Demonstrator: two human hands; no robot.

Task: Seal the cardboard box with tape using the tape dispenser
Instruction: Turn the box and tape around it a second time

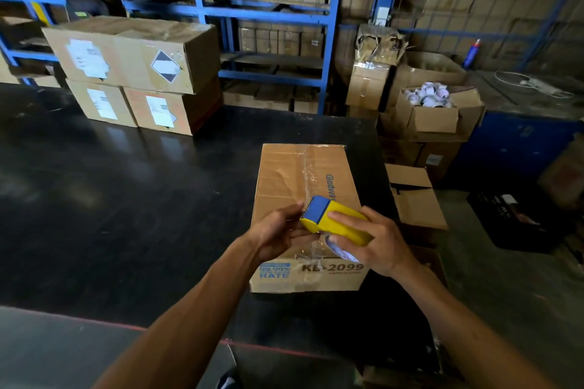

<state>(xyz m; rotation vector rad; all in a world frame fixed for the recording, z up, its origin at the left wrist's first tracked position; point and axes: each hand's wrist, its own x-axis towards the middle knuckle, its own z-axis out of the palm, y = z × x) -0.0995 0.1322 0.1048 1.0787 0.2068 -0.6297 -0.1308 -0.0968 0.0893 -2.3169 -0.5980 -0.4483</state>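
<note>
A closed cardboard box printed "KB-2099" lies on the black table, with clear tape along its centre seam. Above its near end I hold a yellow tape dispenser with a blue front. My right hand grips the dispenser's body from the right, fingers over its top. My left hand is at the dispenser's blue end, with its fingers curled under it and touching it. A crumpled strip of clear tape hangs below the dispenser over the box's near edge. The tape roll shows partly under my right hand.
Three stacked labelled cartons stand at the table's far left. Blue shelving with boxes fills the back. To the right of the table are open cartons, one with white rolls, a smaller box and a black crate on the floor.
</note>
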